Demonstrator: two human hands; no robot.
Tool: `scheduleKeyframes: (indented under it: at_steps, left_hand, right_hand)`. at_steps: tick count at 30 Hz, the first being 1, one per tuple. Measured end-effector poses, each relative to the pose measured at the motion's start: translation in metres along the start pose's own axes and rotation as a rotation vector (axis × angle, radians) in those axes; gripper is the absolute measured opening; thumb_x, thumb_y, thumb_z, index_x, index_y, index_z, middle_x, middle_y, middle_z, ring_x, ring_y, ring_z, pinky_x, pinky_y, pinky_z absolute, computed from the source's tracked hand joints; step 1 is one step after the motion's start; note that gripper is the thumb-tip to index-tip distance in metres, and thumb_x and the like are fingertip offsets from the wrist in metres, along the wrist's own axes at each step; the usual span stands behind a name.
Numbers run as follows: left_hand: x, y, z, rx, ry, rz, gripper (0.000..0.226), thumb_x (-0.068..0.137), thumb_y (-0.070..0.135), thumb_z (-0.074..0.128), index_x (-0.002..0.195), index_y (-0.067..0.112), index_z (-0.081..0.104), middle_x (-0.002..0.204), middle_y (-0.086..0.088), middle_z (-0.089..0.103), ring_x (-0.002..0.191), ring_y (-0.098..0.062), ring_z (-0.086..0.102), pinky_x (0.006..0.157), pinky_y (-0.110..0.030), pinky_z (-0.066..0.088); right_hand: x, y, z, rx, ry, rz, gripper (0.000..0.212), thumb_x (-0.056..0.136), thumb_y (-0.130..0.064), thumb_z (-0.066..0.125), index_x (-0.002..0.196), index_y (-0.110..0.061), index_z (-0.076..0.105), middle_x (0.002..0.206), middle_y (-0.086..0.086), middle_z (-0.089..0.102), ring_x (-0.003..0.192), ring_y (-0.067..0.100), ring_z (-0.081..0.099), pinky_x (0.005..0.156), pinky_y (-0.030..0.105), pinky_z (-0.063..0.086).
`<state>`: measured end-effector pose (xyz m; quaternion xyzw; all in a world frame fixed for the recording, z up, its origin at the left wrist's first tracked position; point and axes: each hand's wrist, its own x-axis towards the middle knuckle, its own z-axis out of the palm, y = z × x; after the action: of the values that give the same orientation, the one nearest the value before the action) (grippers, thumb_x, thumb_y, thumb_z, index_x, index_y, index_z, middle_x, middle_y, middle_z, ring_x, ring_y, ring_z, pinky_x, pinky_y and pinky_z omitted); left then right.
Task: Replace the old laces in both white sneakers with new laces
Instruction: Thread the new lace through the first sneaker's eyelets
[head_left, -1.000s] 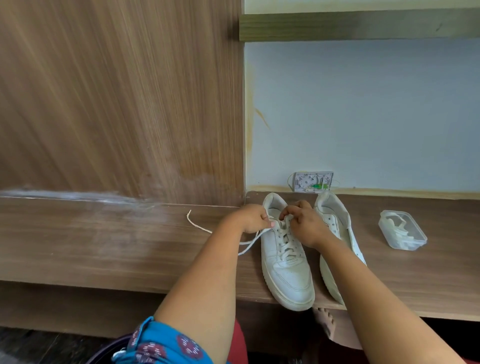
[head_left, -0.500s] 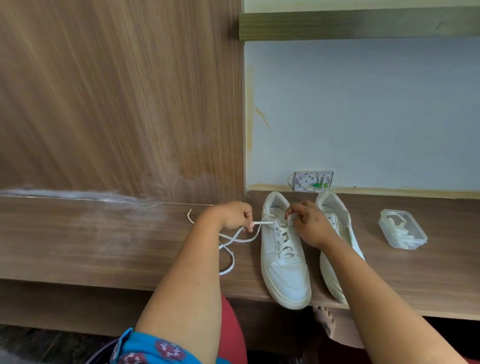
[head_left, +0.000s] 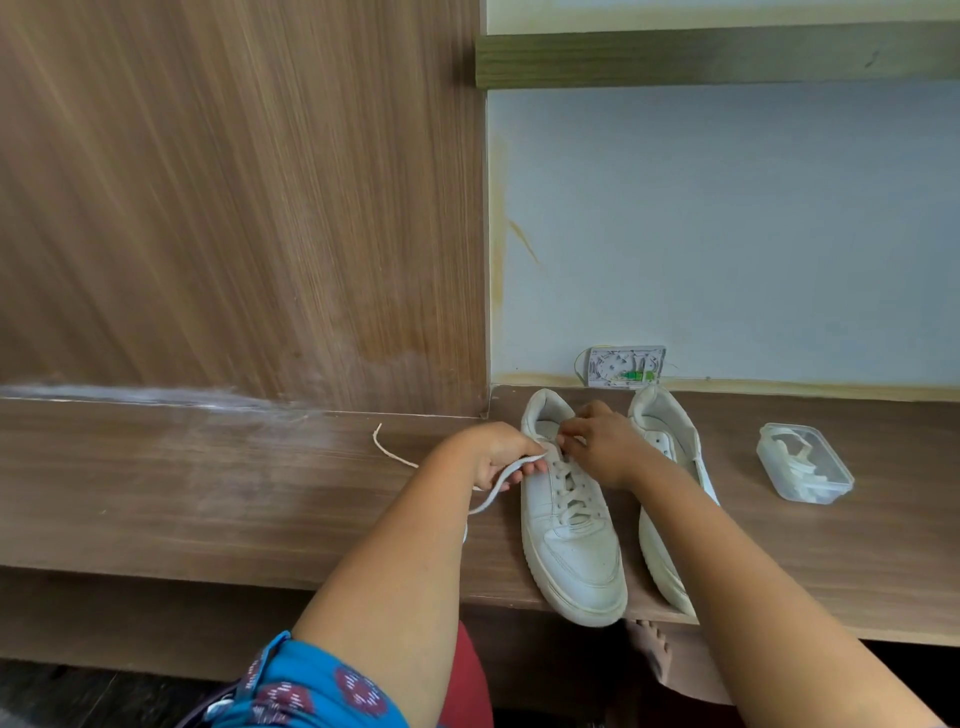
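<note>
Home room: built-in wood-laminate ledge (head_left: 208, 493), painted wall (head_left: 727, 234), open wall socket (head_left: 626, 366).

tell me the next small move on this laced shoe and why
Probably pull the lace further out to the side with the left hand while the right hand steadies the top eyelets. The left shoe is laced lower down, and loose lace already hangs from the left hand.
</note>
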<state>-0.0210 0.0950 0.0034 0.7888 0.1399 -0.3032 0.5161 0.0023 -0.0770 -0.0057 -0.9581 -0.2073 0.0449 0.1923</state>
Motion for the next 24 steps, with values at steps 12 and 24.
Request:
scheduleKeyframes:
  at_steps: [12, 24]
  left_hand:
    - [0.015, -0.005, -0.010, -0.225, -0.025, -0.137, 0.029, 0.086, 0.023, 0.069, 0.060, 0.017, 0.058, 0.058, 0.006, 0.049, 0.058, -0.007, 0.039, 0.068, -0.021, 0.035]
    - [0.006, -0.002, -0.012, -0.214, -0.075, -0.026, 0.016, 0.089, 0.023, 0.067, 0.076, 0.014, 0.067, 0.058, 0.007, 0.044, 0.049, -0.004, 0.026, 0.047, -0.015, 0.021]
  right_hand:
    - [0.035, -0.022, -0.023, -0.492, -0.441, 0.069, 0.040, 0.086, -0.045, 0.047, 0.124, -0.037, 0.058, 0.147, 0.008, 0.029, 0.137, 0.034, 0.016, 0.109, 0.054, 0.029]
    - [0.010, -0.009, -0.025, -0.039, -0.256, 0.083, 0.022, 0.093, -0.036, 0.056, 0.108, -0.027, 0.070, 0.147, 0.002, 0.023, 0.131, 0.031, 0.025, 0.111, 0.044, 0.024]
